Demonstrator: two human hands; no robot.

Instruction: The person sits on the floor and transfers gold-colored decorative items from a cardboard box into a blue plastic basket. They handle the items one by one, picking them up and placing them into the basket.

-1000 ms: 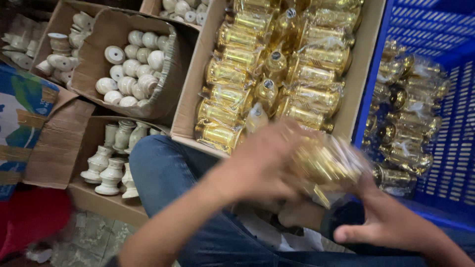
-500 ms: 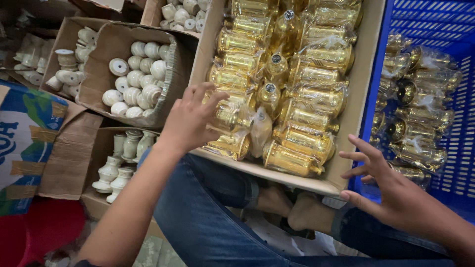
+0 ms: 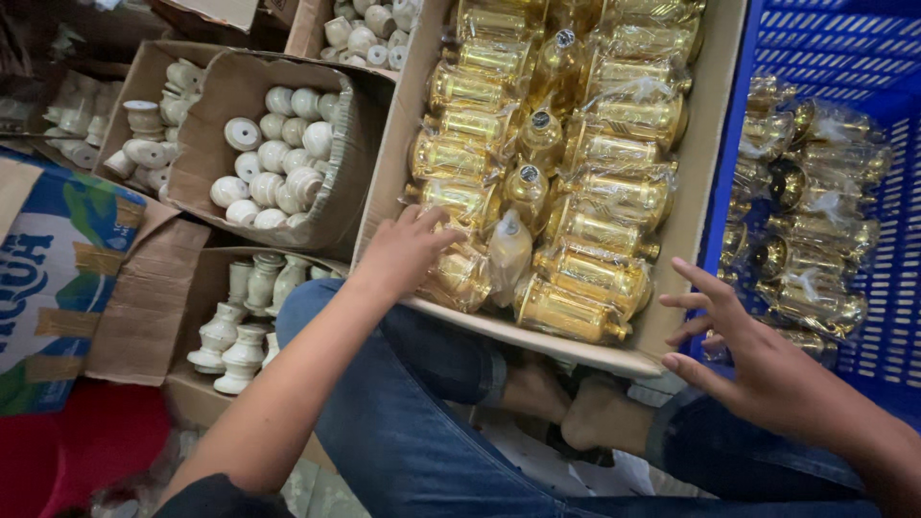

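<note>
My left hand (image 3: pixel 408 251) rests on a gold, plastic-wrapped piece (image 3: pixel 459 276) at the near left corner of a large cardboard box (image 3: pixel 679 259), fingers pressing it among the others. The box holds several rows of shiny gold pieces in clear wrap (image 3: pixel 595 144). My right hand (image 3: pixel 739 350) hovers with fingers spread beside the box's near right corner, holding nothing. It is close to a blue plastic crate (image 3: pixel 883 278) that holds more wrapped gold pieces (image 3: pixel 806 230).
Smaller cardboard boxes at the left hold white ceramic parts (image 3: pixel 278 163) and white turned stands (image 3: pixel 235 331). A printed carton (image 3: pixel 53 278) lies at far left, with something red (image 3: pixel 86 446) below it. My legs in jeans (image 3: pixel 422 422) and bare feet (image 3: pixel 576 412) sit under the big box.
A second ago both hands held a wrapped gold piece over my lap. The left hand has carried it into the box's near left corner; the right hand has let go and drifted toward the crate.
</note>
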